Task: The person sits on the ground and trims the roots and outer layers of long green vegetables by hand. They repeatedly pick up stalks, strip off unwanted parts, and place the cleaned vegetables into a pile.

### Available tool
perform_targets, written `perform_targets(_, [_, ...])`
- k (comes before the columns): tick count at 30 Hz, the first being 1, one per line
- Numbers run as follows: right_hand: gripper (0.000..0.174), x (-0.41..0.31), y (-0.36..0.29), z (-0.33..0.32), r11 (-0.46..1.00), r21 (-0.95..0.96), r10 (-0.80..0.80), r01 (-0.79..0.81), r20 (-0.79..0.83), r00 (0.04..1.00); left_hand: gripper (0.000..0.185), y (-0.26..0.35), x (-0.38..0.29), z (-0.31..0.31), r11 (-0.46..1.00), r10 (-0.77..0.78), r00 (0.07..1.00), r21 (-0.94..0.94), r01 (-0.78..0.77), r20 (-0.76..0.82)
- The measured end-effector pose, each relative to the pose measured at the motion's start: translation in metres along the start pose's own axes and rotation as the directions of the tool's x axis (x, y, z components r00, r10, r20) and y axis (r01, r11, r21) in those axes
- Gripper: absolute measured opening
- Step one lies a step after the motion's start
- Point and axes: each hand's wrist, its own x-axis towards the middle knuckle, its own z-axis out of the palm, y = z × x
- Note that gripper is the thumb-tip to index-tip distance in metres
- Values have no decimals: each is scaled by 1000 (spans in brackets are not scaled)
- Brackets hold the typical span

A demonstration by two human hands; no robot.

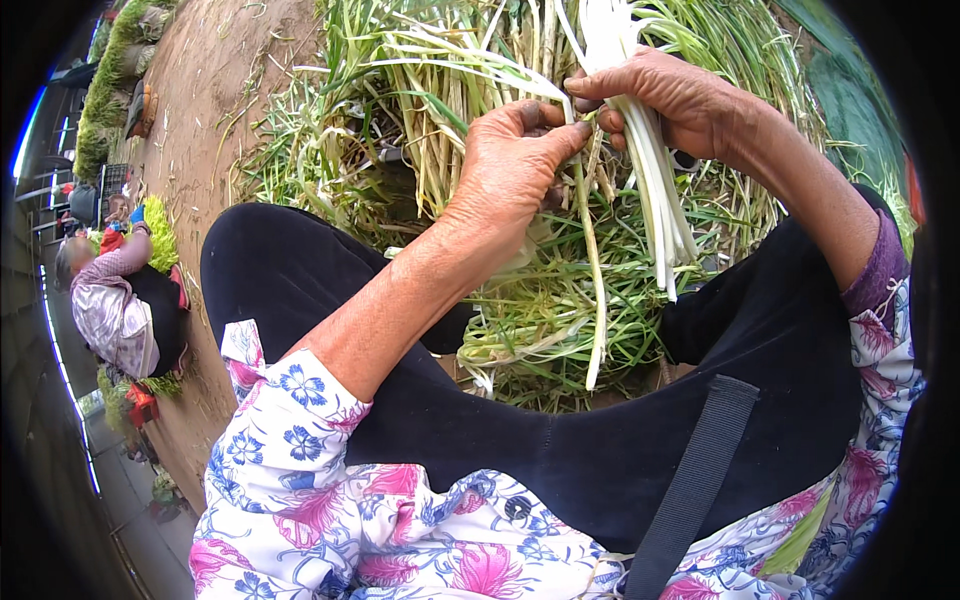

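Observation:
My left hand point(525, 146) pinches a long pale leafy stalk point(594, 300) between thumb and fingers; its thin end hangs down between my knees. Close beside it, my right hand point(660, 94) is closed around a bunch of white-stemmed green vegetable stalks point(652, 195), maybe garlic chives or scallions, whose lower ends point down. The fingertips of both hands nearly meet. Behind them lies a large heap of uncleaned green stalks point(427, 127) with dry yellowish leaves. Loose leaf trimmings point(555, 337) cover the ground between my legs.
Bare brown soil point(195, 97) runs along the left. A co-worker point(127, 300) sits there at the far left beside bright green leaves point(159, 232). A row of green bundles point(101, 112) stands beyond. Green netting point(855, 105) lies at the upper right. A black strap point(694, 480) crosses my lap.

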Motion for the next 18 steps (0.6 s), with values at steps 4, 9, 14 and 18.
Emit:
perform_targets(4, [28, 4, 4, 3, 999, -32, -20, 20, 18, 1000, 10, 0, 5, -1, 977, 0, 999, 211, 10, -46])
perform_targets(9, [25, 4, 6, 6, 998, -54, -28, 32, 71, 997, 14, -2, 16, -7, 901, 91, 996, 426, -83, 1])
perform_targets(14, [21, -1, 3, 11, 994, -107, -5, 7, 23, 1000, 20, 5, 14, -3, 663, 187, 982, 736, -135, 12])
perform_targets(18, [20, 0, 4, 15, 990, -144, -2, -1, -22, 1000, 24, 9, 2, 6, 442, 276, 960, 883, -161, 37])
